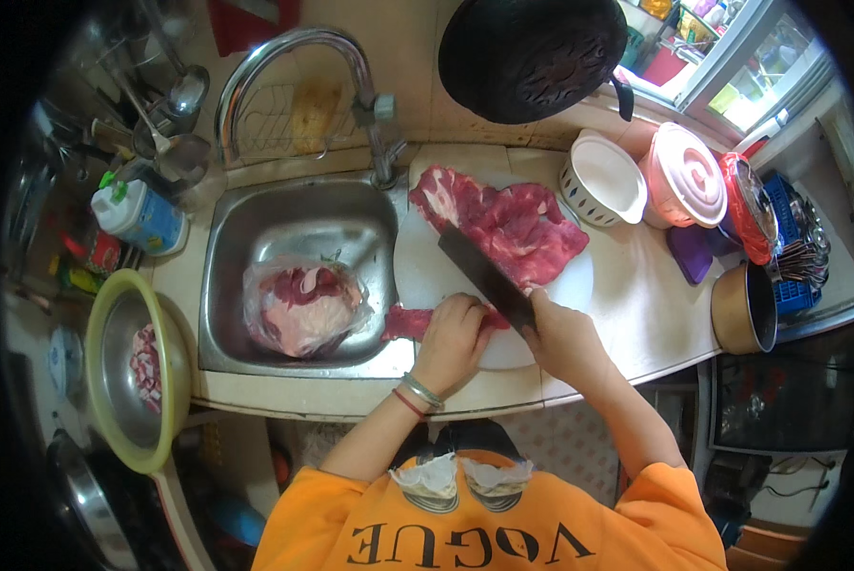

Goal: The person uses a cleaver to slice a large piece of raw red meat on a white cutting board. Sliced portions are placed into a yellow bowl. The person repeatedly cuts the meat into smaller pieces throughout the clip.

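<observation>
My right hand [566, 339] grips a cleaver [480, 275] whose dark, broad blade slants up and left across a round white cutting board [427, 257]. Under my left hand [455, 332] a narrow strip of raw red meat [407, 322] is pressed to the board, one end reaching over the sink's edge. The blade is close to the strip's right end; whether it touches cannot be told. Behind the blade lies a large slab of raw meat [513, 221]. More raw meat in a clear plastic bag [309, 307] rests in the steel sink [220, 285] to the left.
A yellow-rimmed basin [173, 421] holding cut meat pieces [146, 367] stands left. A faucet [380, 150] arches over the sink. Rightward are a white pot [598, 175], a pink lidded container [684, 175] and a small saucepan [734, 314]. A black pan [534, 57] hangs on the wall.
</observation>
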### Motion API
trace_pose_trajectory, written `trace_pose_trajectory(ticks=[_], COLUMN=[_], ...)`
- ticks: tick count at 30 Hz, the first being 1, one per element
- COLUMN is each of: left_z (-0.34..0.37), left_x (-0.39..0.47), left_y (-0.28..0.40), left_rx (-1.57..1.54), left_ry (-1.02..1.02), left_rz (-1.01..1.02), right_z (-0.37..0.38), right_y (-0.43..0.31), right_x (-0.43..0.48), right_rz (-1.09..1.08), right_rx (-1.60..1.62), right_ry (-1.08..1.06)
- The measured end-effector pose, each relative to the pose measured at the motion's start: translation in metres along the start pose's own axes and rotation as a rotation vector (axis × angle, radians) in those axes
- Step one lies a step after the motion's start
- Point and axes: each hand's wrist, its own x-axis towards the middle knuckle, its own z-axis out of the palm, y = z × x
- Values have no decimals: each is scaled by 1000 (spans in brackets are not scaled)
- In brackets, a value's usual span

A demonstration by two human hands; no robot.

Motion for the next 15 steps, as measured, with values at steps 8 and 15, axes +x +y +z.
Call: trace_pose_trajectory(ticks=[8, 15], left_z=[5, 9], left_x=[2, 7], left_y=[1, 2], left_rx=[79, 26], left_ry=[-63, -2], left_rz=[-34, -36], right_z=[-3, 15], right_y=[5, -3], right_x=[-31, 43], right_rz=[179, 7], right_rx=[-79, 15], right_ry=[-277, -123])
